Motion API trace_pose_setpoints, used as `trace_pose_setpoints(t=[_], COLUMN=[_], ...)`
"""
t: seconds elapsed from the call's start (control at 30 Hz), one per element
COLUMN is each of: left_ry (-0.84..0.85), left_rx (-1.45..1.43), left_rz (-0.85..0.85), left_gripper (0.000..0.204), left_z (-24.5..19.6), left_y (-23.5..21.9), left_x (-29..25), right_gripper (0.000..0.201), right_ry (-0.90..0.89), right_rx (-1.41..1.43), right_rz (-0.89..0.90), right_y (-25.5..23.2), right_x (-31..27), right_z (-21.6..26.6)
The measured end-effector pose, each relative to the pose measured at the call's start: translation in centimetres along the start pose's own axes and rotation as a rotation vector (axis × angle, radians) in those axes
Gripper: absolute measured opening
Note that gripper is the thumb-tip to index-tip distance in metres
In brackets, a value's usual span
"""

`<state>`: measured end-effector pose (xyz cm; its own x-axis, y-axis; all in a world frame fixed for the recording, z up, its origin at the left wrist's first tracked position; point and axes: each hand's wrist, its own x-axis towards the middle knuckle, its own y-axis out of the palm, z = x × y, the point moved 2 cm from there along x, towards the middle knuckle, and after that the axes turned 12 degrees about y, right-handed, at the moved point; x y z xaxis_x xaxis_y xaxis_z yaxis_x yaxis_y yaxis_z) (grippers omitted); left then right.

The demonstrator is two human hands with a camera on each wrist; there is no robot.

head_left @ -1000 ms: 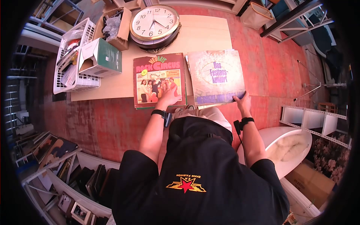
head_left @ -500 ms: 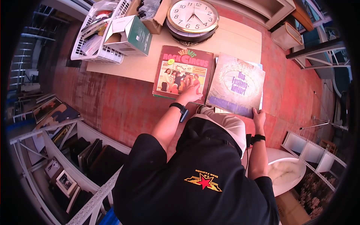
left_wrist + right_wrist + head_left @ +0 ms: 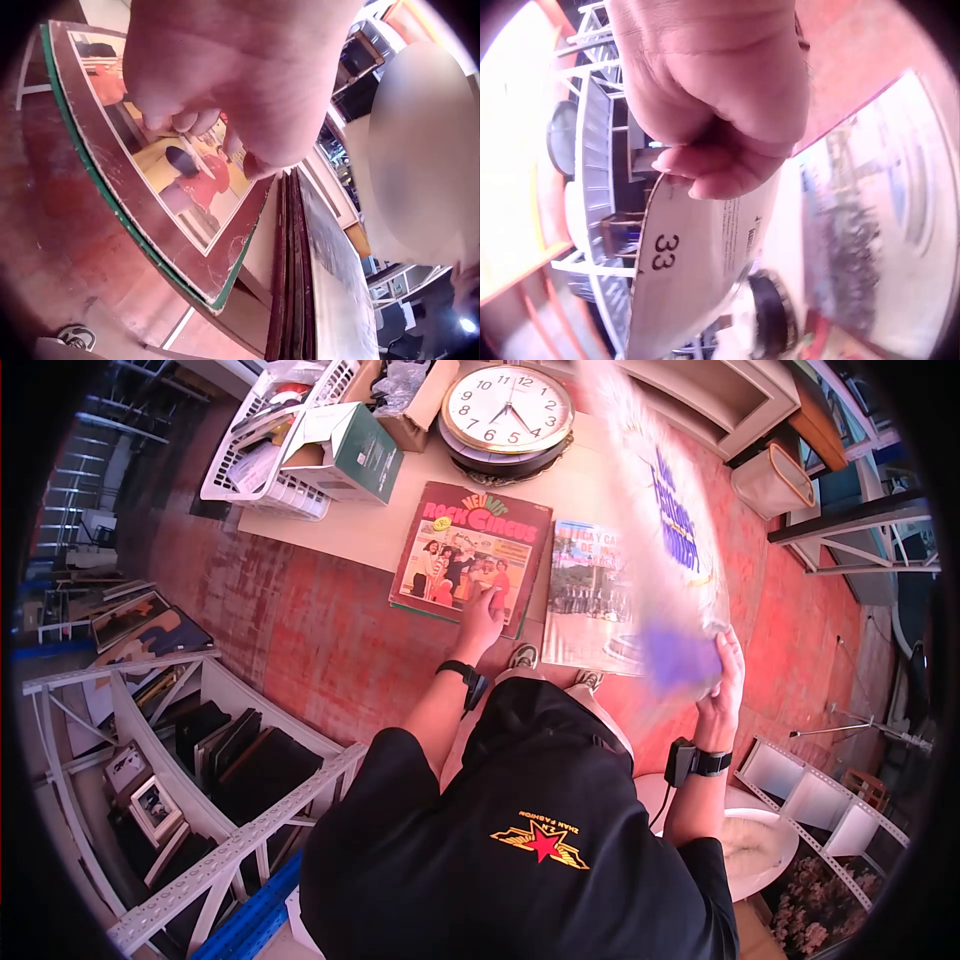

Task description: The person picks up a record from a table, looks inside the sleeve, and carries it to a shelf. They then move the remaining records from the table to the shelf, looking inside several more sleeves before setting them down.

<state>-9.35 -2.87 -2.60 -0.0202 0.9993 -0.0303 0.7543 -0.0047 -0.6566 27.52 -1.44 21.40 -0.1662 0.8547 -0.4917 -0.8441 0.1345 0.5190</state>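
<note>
My right hand (image 3: 722, 685) pinches the lower edge of the "Festtags-Konzert" record sleeve (image 3: 675, 550), which is raised, tilted and blurred. In the right wrist view my fingers curl round the edge of that sleeve (image 3: 686, 255), its back showing "33". Below it lies another sleeve with a group photo (image 3: 590, 595). My left hand (image 3: 482, 622) rests on the lower part of the dark red "Rock Circus" sleeve (image 3: 425, 575), fingers relaxed. In the left wrist view, the left hand (image 3: 232, 75) is over the picture, beside a stack of sleeves (image 3: 330, 262).
A wall clock (image 3: 508, 410) lies at the table's back. To its left stand a green and white box (image 3: 360, 460), a white basket (image 3: 220, 470) and an open carton (image 3: 410, 425). A white oval basin (image 3: 755, 850) is at the right; shelving with frames (image 3: 155, 810) stands lower left.
The "Festtags-Konzert" sleeve has been lifted and tilted up by my right hand, uncovering the group-photo sleeve. My left hand has shifted slightly on the "Rock Circus" sleeve. The head view has turned.
</note>
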Motion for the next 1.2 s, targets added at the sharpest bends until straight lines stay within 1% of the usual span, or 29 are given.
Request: trace_pose_setpoints(t=[0.03, 0.07, 0.13, 0.17, 0.2, 0.23, 0.27, 0.3, 0.33, 0.37, 0.4, 0.43, 0.47, 0.5, 0.53, 0.6, 0.63, 0.67, 0.73, 0.8, 0.87, 0.9, 0.97, 1.03, 1.1, 1.17, 1.2], left_ry=[0.016, 0.02, 0.015, 0.011, 0.004, -0.003, -0.096, -0.166, -0.237, -0.244, -0.299, -0.354, -0.362, -0.359, -0.356, -0.374, -0.384, -0.393, -0.362, -0.404, -0.443, -0.431, -0.422, -0.429, -0.43, -0.425, -0.379], left_rx=[0.044, 0.053, 0.07, 0.076, 0.082, 0.09, 0.087, 0.108, 0.129, 0.136, 0.16, 0.183, 0.187, 0.173, 0.159, 0.139, 0.116, 0.117, 0.124, 0.12, 0.115, 0.132, 0.156, 0.041, 0.01, -0.024, -0.092], left_rz=[-0.087, -0.082, -0.131, -0.161, -0.191, -0.22, -0.168, -0.147, -0.127, -0.137, -0.119, -0.101, -0.111, -0.119, -0.13, -0.135, -0.13, -0.142, -0.18, -0.183, -0.183, -0.199, -0.22, -0.27, -0.27, -0.267, -0.28], left_gripper=[0.047, 0.047, 0.046, 0.046, 0.045, 0.045, 0.046, 0.047, 0.047, 0.047, 0.047, 0.047, 0.047, 0.047, 0.047, 0.047, 0.046, 0.046, 0.044, 0.044, 0.043, 0.042, 0.042, 0.041, 0.04, 0.039, 0.04], left_z=[-2.1, -2.0, -0.4, 0.5, 0.9, 0.4, 0.1, -1.1, -1.7, -2.3, -2.4, -2.7, -3.1, -3.7, -4.2, -4.9, -5.2, -5.5, -6.5, -7.7, -8.6, -8.5, -8.0, -7.2, -6.3, -5.3, -5.8], left_y=[-1.0, -0.9, -0.1, 0.6, 1.0, 0.8, 0.8, 0.6, 0.7, 0.9, 1.2, 1.5, 1.8, 2.1, 2.4, 2.8, 3.1, 3.2, 3.2, 2.8, 2.2, 2.1, 1.8, 1.9, 1.7, 1.7, 1.5], left_x=[-0.7, -1.2, -2.1, -2.5, -3.0, -3.5, -4.1, -4.7, -5.2, -5.3, -5.7, -6.0, -6.4, -6.7, -6.8, -7.2, -7.3, -7.6, -8.3, -9.1, -9.8, -10.1, -10.5, -10.9, -10.9, -10.7, -10.3], right_gripper=[0.015, 0.015, 0.018, 0.018, 0.014, 0.013, 0.012, 0.012, 0.012, 0.012, 0.013, 0.013, 0.013, 0.014, 0.014, 0.014, 0.013, 0.013, 0.014, 0.015, 0.015, 0.015, 0.015, 0.015, 0.014, 0.016, 0.016], right_ry=[0.015, 0.013, 0.015, 0.047, -0.024, -0.152, -0.284, -0.291, -0.337, -0.378, -0.368, -0.342, -0.314, -0.324, -0.325, -0.196, -0.158, -0.158, -0.155, -0.107, -0.019, -0.014, 0.055, 0.095, 0.134, 0.296, 0.295], right_rx=[-0.116, -0.105, -0.651, -0.741, -0.927, -1.04, -1.146, -1.143, -1.096, -1.047, -1.009, -0.925, -0.843, -0.804, -0.805, -0.719, -0.739, -0.743, -0.678, -0.691, -0.615, -0.612, -0.626, -0.624, -0.627, -0.484, -0.486], right_rz=[0.088, 0.088, 0.166, 0.088, -0.057, -0.192, -0.327, -0.314, -0.392, -0.468, -0.496, -0.496, -0.496, -0.47, -0.456, -0.397, -0.382, -0.367, -0.345, -0.321, -0.304, -0.294, -0.329, -0.316, -0.309, -0.203, -0.205], right_y=[1.0, 1.1, 1.3, 1.2, 0.3, -0.8, -2.0, -3.6, -5.8, -7.9, -9.7, -11.2, -12.7, -13.8, -14.8, -16.7, -17.9, -18.8, -19.8, -21.2, -22.0, -22.2, -22.6, -23.1, -23.2, -22.6, -22.1], right_x=[-0.6, -0.9, -1.3, -1.6, -1.4, -1.0, -0.4, 0.3, 1.0, 1.6, 2.2, 2.5, 2.9, 3.2, 3.6, 4.3, 4.9, 5.5, 6.3, 7.2, 7.8, 8.0, 8.4, 8.9, 8.9, 8.6, 8.5], right_z=[0.2, -0.1, -0.3, -0.2, -0.1, 0.1, 0.3, 0.1, 0.2, 0.3, 0.4, 0.5, 0.6, 0.9, 1.0, 1.0, 0.9, 0.6, 0.1, -0.8, -1.8, -2.3, -3.4, -4.4, -4.7, -5.0, -5.0])
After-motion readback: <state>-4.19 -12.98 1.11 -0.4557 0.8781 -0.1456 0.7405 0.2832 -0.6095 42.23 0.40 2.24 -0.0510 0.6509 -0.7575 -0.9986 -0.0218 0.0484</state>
